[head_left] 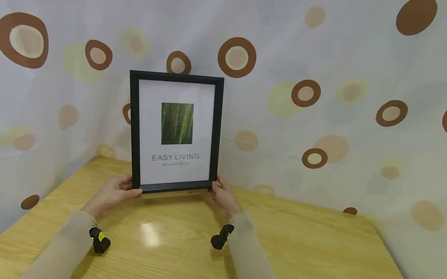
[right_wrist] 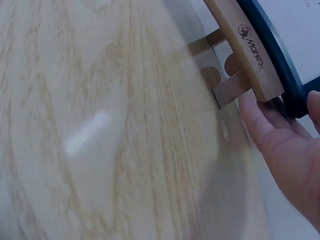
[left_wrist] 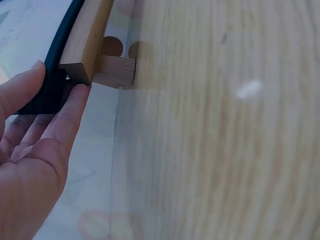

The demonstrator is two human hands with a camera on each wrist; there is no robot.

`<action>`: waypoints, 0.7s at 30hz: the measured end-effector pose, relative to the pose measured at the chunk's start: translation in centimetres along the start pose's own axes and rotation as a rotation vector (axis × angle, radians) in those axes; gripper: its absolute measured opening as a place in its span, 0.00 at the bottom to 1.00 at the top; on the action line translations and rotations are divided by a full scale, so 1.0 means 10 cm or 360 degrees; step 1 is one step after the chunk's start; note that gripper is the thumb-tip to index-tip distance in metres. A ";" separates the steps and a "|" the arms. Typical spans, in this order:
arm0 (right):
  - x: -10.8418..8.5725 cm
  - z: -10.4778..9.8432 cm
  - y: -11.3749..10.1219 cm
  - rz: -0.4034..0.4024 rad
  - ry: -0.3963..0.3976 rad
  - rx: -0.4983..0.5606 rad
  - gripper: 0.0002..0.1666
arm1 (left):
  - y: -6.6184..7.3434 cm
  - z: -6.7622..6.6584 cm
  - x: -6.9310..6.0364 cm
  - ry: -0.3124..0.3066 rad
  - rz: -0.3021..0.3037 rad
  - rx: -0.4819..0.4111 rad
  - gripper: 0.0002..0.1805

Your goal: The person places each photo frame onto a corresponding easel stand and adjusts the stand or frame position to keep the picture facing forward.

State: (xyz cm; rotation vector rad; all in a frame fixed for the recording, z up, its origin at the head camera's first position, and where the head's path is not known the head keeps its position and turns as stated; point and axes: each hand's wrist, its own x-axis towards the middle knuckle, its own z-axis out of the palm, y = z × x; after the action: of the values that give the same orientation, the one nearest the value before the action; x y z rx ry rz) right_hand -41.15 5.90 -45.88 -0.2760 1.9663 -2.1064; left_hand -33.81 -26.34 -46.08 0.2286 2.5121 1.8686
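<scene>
A black picture frame [head_left: 175, 131] holds a white sheet with a green forest-like picture and the words EASY LIVING. It leans slightly left, just above the ledge of a wooden stand [right_wrist: 248, 47] that resembles a small tabletop easel. At the lower left corner, my left hand [head_left: 112, 194] grips the frame, thumb in front and the other fingers behind and under. My right hand [head_left: 225, 198] holds the lower right corner in a similar way. In the left wrist view, the index fingertip touches the end of the ledge [left_wrist: 80, 70]. Most of the stand is hidden behind the frame.
The stand's wooden feet [right_wrist: 232, 89] rest near the back edge of a light wood table [head_left: 298, 252]. A white curtain [head_left: 279, 24] with brown and pale spots hangs behind and at both sides. A small black camera is strapped to each wrist.
</scene>
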 end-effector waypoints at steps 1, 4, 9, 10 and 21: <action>0.00 -0.01 0.01 -0.0008 -0.0018 0.0061 0.31 | 0.00 0.01 0.00 0.0000 -0.0019 -0.0002 0.33; 0.01 -0.06 0.07 -0.0039 -0.0099 0.0185 0.31 | 0.00 0.02 0.02 -0.0014 -0.0077 -0.0108 0.32; -0.02 -0.16 0.13 -0.0022 -0.0177 0.0166 0.31 | -0.02 0.02 0.03 -0.0032 -0.0131 -0.0281 0.31; -0.03 -0.17 0.13 -0.0006 -0.0169 0.0158 0.31 | -0.02 0.02 0.04 -0.0033 -0.0134 -0.0298 0.31; -0.02 -0.14 0.09 -0.0003 -0.0068 0.0075 0.30 | -0.05 0.04 0.10 0.0020 -0.0159 -0.0460 0.31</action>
State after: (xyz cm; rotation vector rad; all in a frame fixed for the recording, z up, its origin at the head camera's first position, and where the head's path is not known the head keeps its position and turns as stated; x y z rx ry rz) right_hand -41.34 7.23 -46.90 -0.3113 1.8910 -2.1267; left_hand -34.81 -25.97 -46.59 0.0862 2.1765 2.1620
